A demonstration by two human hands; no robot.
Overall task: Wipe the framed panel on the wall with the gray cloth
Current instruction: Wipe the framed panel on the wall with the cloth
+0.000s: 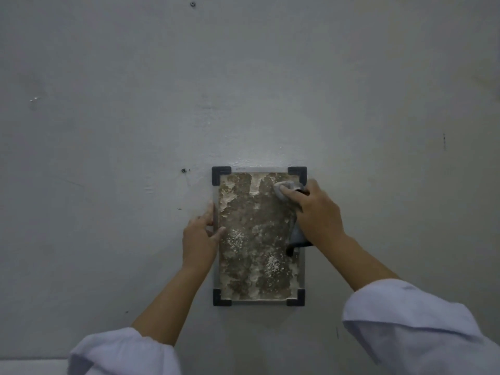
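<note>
A framed panel (254, 239) hangs on the grey wall, with a thin metal rim and black corner pieces. Its surface is mottled brown with white powdery patches. My right hand (316, 212) presses a gray cloth (284, 188) against the panel's upper right area, and more of the cloth hangs below my palm near the right rim. My left hand (201, 236) rests on the panel's left edge at mid height, thumb on the surface and fingers along the rim.
The bare grey wall (108, 131) surrounds the panel. A small screw (183, 170) sits left of the top corner and another screw (192, 4) is near the top. A pale ledge (29, 366) shows at the bottom left.
</note>
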